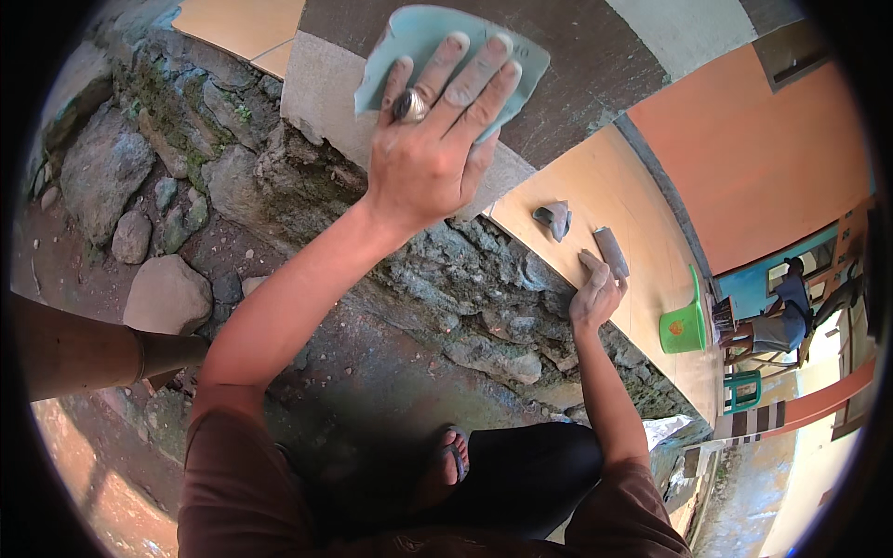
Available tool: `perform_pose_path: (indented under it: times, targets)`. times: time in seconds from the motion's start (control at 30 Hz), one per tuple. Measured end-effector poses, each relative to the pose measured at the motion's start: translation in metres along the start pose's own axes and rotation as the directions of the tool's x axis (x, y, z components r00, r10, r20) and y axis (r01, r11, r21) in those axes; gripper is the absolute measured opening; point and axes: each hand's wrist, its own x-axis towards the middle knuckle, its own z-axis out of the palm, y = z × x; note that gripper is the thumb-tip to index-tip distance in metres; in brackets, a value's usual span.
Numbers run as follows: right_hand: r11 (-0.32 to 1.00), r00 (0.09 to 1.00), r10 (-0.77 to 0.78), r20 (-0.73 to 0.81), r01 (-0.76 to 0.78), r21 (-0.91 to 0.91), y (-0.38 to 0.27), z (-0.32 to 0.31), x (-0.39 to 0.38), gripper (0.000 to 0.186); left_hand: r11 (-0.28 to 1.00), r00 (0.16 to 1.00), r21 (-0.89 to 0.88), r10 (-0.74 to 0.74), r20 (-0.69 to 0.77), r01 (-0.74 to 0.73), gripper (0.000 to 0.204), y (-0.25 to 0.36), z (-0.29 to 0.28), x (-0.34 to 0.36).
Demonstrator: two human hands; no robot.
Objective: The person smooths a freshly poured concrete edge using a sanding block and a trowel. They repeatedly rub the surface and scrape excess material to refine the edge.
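My left hand point(423, 153) presses a pale blue-green sheet of sandpaper point(395, 56) against a surface with dark and grey bands point(577, 56). Its fingers lie nearly straight over the sheet, pinning it there; a ring is on one of them, and the fingertips are dusty. At the edge of the tan tiled ledge point(642, 205) rests my right hand point(598, 296), fingers apart and nothing gripped. Right by its fingertips lies a grey rolled or folded piece point(611, 251). Another crumpled grey piece point(553, 219) sits a little farther left on the tiles.
Rough stonework point(474, 298) runs below the ledge, with loose rocks point(167, 296) at left. A brown post-like shape point(102, 349) juts in from the left. Along the ledge stand a green dipper point(684, 325) and, beyond it, a green stool point(742, 391). Another person point(786, 312) sits farther off.
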Motion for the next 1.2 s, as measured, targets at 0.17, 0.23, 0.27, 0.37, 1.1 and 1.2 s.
perform_pose_path:
  times: [0.17,0.23,0.27,0.37,1.1,1.2]
  targets:
    - [0.999,1.0,-0.019,0.008,0.019,-0.029,-0.004,0.006,-0.005,0.058,0.998,0.996,-0.012,0.069,0.048,-0.068,0.058,0.006,0.003,-0.013]
    - [0.999,1.0,-0.026,-0.016,0.026,-0.021,0.002,0.001,0.001,0.055,0.984,0.96,-0.027,0.178,0.216,-0.177,0.05,0.002,0.006,-0.083]
    - [1.0,0.999,-0.022,-0.023,0.022,-0.017,0.006,0.003,-0.003,0.055,0.982,0.943,-0.047,0.19,0.274,-0.184,0.05,-0.006,0.003,-0.113]
    - [0.999,1.0,0.016,-0.025,-0.015,0.031,-0.012,0.008,-0.003,0.048,0.987,0.951,0.009,0.154,0.267,-0.163,0.051,-0.019,-0.016,-0.101]
    - [0.999,0.999,0.034,-0.003,-0.034,0.023,-0.009,-0.005,-0.001,0.035,0.958,0.976,0.187,0.206,0.067,-0.215,0.047,0.022,0.015,0.047]
    - [0.999,1.0,0.03,-0.009,-0.03,0.011,-0.002,-0.003,-0.006,0.035,0.955,0.973,0.193,0.23,0.004,-0.226,0.047,0.048,0.021,0.08]
